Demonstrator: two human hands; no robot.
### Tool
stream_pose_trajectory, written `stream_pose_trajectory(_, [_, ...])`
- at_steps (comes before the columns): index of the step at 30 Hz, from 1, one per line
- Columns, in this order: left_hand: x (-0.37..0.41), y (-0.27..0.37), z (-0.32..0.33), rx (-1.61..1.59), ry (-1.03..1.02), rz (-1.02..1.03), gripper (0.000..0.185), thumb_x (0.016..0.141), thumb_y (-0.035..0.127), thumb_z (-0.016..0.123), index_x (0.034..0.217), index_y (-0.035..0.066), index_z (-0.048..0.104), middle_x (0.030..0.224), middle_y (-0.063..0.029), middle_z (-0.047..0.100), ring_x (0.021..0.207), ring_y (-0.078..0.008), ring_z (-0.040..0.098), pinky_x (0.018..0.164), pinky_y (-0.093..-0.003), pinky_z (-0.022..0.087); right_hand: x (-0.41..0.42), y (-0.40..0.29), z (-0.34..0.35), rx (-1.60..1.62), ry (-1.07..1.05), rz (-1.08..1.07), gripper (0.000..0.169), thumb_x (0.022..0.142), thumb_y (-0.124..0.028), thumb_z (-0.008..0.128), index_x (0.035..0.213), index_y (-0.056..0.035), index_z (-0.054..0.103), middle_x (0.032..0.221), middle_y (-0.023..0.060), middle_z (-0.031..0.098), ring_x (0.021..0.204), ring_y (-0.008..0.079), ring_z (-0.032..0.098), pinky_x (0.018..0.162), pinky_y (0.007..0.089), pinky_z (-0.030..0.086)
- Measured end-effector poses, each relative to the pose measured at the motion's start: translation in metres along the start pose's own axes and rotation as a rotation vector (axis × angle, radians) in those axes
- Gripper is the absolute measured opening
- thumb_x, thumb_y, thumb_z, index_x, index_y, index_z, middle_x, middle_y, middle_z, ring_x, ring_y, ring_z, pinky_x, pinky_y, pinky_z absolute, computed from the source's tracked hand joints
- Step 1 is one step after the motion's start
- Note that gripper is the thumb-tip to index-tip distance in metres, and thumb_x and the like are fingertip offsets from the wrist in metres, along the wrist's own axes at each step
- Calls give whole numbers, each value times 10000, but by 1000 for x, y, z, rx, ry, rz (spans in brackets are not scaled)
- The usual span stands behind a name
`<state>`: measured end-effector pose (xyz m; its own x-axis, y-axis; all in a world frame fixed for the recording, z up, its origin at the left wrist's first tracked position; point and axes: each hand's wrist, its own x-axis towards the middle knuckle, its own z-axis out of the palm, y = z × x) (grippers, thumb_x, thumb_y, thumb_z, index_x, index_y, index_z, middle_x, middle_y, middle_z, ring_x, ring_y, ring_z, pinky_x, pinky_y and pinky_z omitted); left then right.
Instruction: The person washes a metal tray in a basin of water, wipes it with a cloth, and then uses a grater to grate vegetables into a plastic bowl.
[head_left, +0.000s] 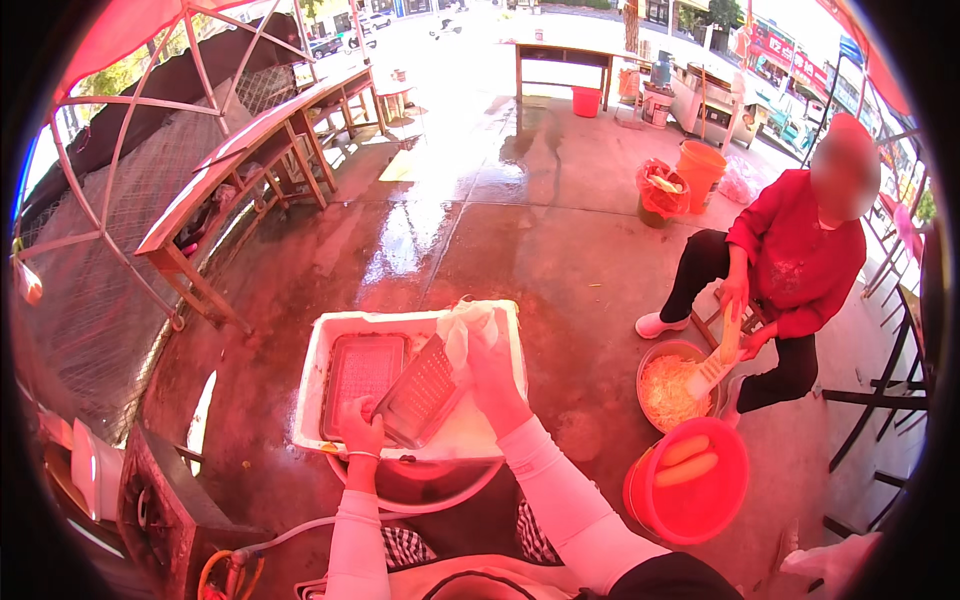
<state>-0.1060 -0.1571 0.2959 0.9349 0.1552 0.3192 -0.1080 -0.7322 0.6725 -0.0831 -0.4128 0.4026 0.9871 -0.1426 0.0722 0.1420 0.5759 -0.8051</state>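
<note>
My left hand (361, 426) grips the lower left edge of a perforated metal tray (424, 390), which is tilted above a white foam box (306, 420). At the tray's upper right, my right hand (487, 364) holds a pale cloth (461, 326) against its rim. A second perforated tray (364, 367) lies flat in the left part of the box. The box rests over a large metal basin (442, 484), whose front part shows below it. The underside of the held tray is hidden.
At the right a seated co-worker (802, 247) grates a long vegetable over a bowl of shreds (675, 390). A red bucket (739, 480) with long vegetables stands nearer me. A hose (300, 529) runs at lower left; a long wooden table (247, 165) stands beyond.
</note>
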Motion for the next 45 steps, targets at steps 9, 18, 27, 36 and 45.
stream_pose_trajectory(9, [-2, -25, 10, 120, -162, 81, 233, 877, 160, 598, 1037, 0, 651, 886, -235, 589, 857, -415, 580, 763, -484, 464, -6, 7, 0, 47, -13, 72, 218, 967, -170, 581, 1173, -121, 532, 904, -24, 600, 697, 47, 565, 524, 193, 450])
stream_pose_trajectory(18, [23, -4, 11, 140, 116, 203, 139, 876, 69, 586, 991, 5, 632, 860, -191, 551, 833, -384, 566, 730, -450, 453, 0, 29, -7, -33, 57, 89, 254, 966, -216, 587, 1205, -138, 549, 886, -42, 589, 639, 25, 539, 451, 172, 371])
stream_pose_trajectory(27, [48, 23, -30, 105, 300, 298, 156, 912, 60, 558, 1024, 8, 653, 884, -169, 584, 828, -358, 589, 740, -422, 474, -10, 7, 11, 47, 47, 141, 126, 960, -200, 591, 1062, -126, 588, 736, -37, 564, 506, 48, 484, 379, 209, 314])
stream_pose_trajectory(36, [43, 66, -34, 171, 191, 662, 243, 804, -11, 633, 1021, 69, 706, 855, -100, 554, 783, -277, 578, 651, -368, 476, -11, 1, -5, 85, 3, 220, 151, 957, -205, 606, 1080, -117, 593, 820, -53, 592, 632, 26, 537, 471, 198, 405])
stream_pose_trajectory(45, [33, 67, -20, 180, 30, 795, 319, 701, -4, 688, 986, 128, 740, 827, -48, 537, 732, -224, 530, 626, -340, 452, -2, 24, -13, 96, 52, 61, 151, 936, -155, 635, 1072, -101, 599, 926, -52, 598, 811, 23, 557, 683, 200, 462])
